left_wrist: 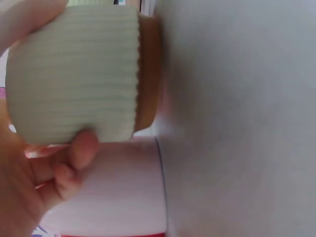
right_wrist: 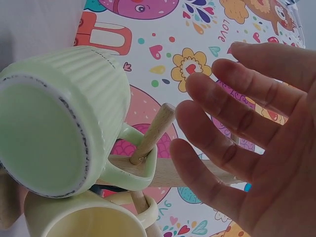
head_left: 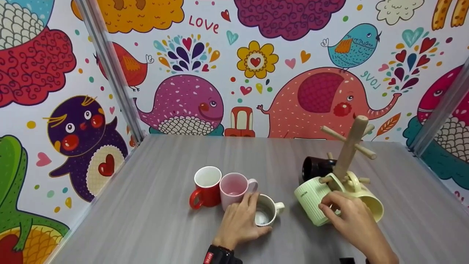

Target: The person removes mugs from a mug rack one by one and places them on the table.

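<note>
White mug (head_left: 266,212): we grip it in our left hand (head_left: 240,220); right hand (head_left: 348,214), fingers spread, probably just touches the green mug (head_left: 311,198) hung on the rack (head_left: 348,154).

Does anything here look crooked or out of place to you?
Yes: the wooden mug tree leans to one side instead of standing upright, with the green mug, a yellow mug and a black mug hanging low on its pegs.
</note>
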### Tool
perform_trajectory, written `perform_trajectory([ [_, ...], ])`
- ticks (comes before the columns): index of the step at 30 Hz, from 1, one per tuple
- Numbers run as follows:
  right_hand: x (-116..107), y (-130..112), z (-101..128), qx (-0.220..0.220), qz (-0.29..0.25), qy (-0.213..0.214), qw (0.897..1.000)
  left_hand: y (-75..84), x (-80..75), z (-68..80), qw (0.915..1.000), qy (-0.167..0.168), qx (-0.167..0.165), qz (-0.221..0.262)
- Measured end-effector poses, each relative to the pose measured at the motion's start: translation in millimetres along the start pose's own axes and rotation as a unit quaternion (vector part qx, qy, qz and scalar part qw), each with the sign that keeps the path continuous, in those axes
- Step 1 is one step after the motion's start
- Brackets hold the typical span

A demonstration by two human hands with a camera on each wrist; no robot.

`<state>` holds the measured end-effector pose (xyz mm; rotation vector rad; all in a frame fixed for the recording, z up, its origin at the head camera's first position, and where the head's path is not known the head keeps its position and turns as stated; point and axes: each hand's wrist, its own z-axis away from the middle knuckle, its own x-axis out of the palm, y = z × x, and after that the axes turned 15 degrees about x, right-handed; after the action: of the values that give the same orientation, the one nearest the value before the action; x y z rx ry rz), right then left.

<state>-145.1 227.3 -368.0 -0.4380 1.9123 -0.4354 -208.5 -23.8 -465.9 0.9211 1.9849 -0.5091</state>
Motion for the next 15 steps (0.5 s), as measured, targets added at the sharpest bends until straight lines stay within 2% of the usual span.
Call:
perform_trajectory([
  [7, 0.6, 0.5, 0.4, -0.002, -0.001, 0.003, 1.000, 0.2, -1.8, -1.9, 0.9997, -0.016, -0.015, 0.008],
  [12, 0.7, 1.3, 0.8, -0.015, -0.012, 0.014, 1.000, 1.4, -3.0, -2.3, 0.9992, -0.009, -0.035, 0.018],
  [15, 0.8, 0.9, 0.7, -0.016, -0.012, 0.012, 1.000, 0.7, -5.8, -2.3, 0.9992, -0.006, -0.034, 0.019],
])
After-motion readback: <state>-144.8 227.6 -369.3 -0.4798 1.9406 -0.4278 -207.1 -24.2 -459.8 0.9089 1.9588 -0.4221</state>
